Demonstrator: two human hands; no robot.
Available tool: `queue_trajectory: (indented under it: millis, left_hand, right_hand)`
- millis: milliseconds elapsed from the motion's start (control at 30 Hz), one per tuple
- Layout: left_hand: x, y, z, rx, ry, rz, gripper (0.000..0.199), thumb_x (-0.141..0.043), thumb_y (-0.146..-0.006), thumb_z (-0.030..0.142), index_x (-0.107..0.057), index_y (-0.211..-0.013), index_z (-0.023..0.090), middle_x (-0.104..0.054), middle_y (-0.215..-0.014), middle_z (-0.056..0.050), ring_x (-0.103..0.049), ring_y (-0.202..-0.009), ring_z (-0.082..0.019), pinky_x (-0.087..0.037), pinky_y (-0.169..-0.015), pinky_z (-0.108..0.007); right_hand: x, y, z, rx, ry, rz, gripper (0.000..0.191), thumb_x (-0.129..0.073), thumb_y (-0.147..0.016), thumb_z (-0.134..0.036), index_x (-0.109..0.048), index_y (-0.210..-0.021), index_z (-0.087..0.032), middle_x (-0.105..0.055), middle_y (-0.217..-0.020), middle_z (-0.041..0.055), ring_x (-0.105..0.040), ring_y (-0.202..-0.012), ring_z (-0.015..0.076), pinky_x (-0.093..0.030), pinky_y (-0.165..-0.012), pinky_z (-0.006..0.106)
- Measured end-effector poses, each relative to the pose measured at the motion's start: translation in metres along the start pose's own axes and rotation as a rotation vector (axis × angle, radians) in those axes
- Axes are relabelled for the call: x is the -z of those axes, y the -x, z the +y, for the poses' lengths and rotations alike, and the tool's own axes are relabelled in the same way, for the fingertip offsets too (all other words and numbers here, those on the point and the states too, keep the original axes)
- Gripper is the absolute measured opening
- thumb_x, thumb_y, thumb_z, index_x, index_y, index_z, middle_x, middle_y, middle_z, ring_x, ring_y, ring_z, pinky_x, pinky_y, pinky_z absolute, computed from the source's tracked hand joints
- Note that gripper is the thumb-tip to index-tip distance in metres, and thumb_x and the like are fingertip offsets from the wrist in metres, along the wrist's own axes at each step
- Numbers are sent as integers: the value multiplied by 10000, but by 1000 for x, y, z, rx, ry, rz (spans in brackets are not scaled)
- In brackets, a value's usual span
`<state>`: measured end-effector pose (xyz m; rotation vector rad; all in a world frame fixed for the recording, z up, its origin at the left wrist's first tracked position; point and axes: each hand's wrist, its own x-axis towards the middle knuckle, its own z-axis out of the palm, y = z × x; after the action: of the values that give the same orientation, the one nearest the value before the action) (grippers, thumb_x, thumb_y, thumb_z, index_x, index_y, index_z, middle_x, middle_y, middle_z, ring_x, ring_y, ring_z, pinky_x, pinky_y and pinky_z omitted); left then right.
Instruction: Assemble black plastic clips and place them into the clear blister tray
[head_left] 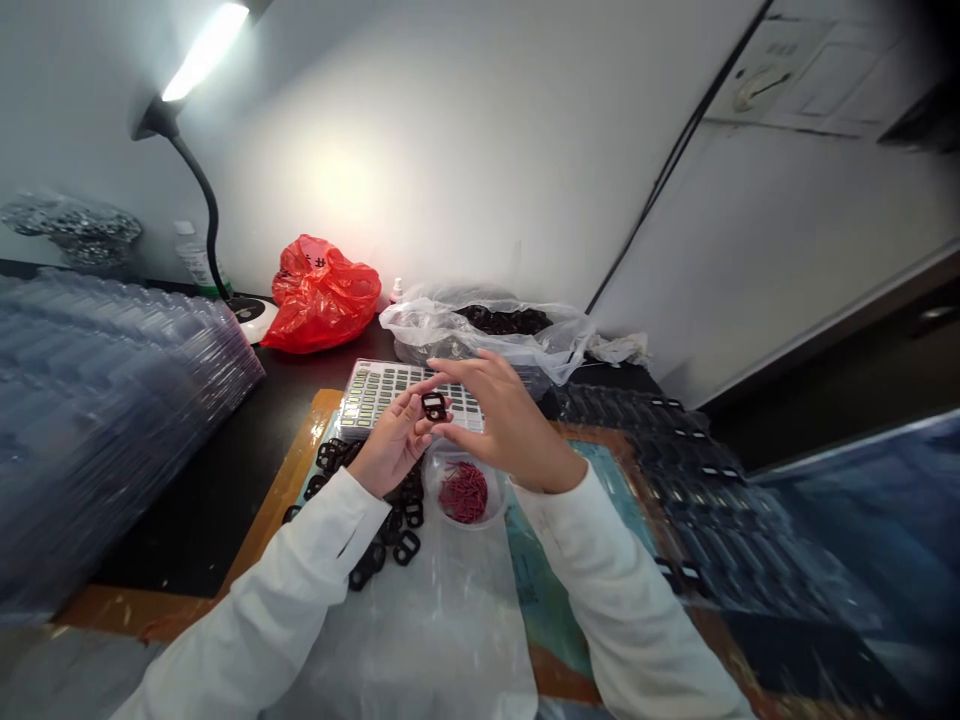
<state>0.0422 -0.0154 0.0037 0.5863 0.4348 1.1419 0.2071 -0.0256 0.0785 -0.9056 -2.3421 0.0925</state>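
Note:
My left hand [395, 443] pinches a small black plastic frame [433, 406] with a light rectangular window, held up at the middle of the view. Just to its right, my right hand [506, 420] has its thumb and forefinger spread apart around the piece; I cannot tell whether they touch it. Behind both hands lies a white tray [367, 390] holding rows of small rectangular parts. Below the hands stands a clear round tub [495, 510] with thin dark-red pieces [463, 492] in it. Loose black frames [406, 546] are heaped beside and under my left forearm.
Stacked clear plastic trays [127, 400] fill the left side. More trays [720, 510], some with parts, lie at right. A lamp [210, 200], a red plastic bag [319, 300] and a clear bag of black parts [502, 320] stand along the wall.

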Motion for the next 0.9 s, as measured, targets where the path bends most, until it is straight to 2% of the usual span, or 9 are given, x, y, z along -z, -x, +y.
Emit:
queue_trajectory:
  millis: [233, 300, 433, 500, 567, 633, 733, 800, 900]
  left_hand:
    - [-7, 1, 3, 50, -54, 104, 202, -681, -849, 200, -610, -1034, 157, -661, -757, 19, -553, -481, -18, -463, -457, -73]
    - [-6, 1, 2, 42, -102, 82, 211, -690, -843, 189, -606, -1032, 146, -647, -699, 26, -534, -451, -20, -455, -441, -70]
    - [-3, -2, -3, 29, -164, -38, 391, -834, -701, 256, -628, -1015, 146, -617, -639, 50, -554, -488, -39, -483, -460, -77]
    - [-4, -2, -4, 45, -237, -73, 510, -874, -628, 349, -642, -1044, 167, -672, -774, 25, -599, -584, -67, -562, -554, -140]
    - [-7, -1, -3, 79, -314, -87, 603, -844, -616, 503, -648, -1094, 192, -690, -1017, -27, -655, -805, -137, -615, -681, -238]
    - [-9, -1, 0, 91, -355, -59, 642, -785, -619, 628, -662, -1089, 208, -653, -1163, -50, -636, -988, -196, -617, -705, -269]
    - [-11, -4, 8, 26, -324, 63, 467, -709, -722, 610, -689, -971, 215, -660, -1058, -28, -633, -935, -178, -576, -591, -219]
    - [-12, -5, 12, -14, -270, 126, 320, -613, -831, 517, -689, -913, 217, -649, -966, -6, -627, -852, -147, -554, -566, -207]
    - [-14, -4, 15, -35, -213, 166, 264, -524, -886, 431, -677, -847, 219, -624, -875, 7, -604, -779, -125, -531, -555, -206]
  right_hand:
    - [4, 5, 1, -38, 47, 20, 501, -794, -766, -283, -603, -1225, -215, -688, -1118, 23, -589, -1076, 209, -233, -1156, 455]
    - [10, 7, -4, -30, 133, -27, 355, -760, -807, -337, -669, -1134, -232, -698, -1081, -5, -578, -1088, 191, -200, -1169, 430]
    - [20, 11, -12, -77, 259, -93, 355, -756, -803, -420, -675, -1125, -293, -689, -1106, -95, -572, -1089, 138, -141, -1183, 339]
    - [25, 17, -14, -97, 270, -68, 359, -779, -779, -417, -682, -1105, -300, -695, -1087, -109, -580, -1063, 133, -146, -1178, 315]
    - [32, 32, -12, -103, 240, -39, 366, -807, -751, -398, -697, -1078, -275, -702, -1076, -94, -588, -1045, 148, -171, -1165, 323]
    - [45, 61, -4, -117, 200, -30, 357, -807, -755, -394, -705, -1062, -243, -708, -1078, -54, -589, -1043, 169, -211, -1143, 358]
    - [72, 130, 17, -167, 180, -58, 347, -759, -797, -443, -709, -1065, -228, -701, -1108, 22, -581, -1044, 209, -332, -1030, 392]
    - [93, 185, 30, -324, 233, -90, 350, -717, -819, -495, -727, -1039, -223, -687, -1117, 66, -579, -1024, 236, -374, -937, 397]
    - [120, 259, 42, -615, 260, -232, 404, -642, -851, -565, -724, -1091, -251, -680, -1113, 75, -573, -1016, 259, -371, -923, 414]
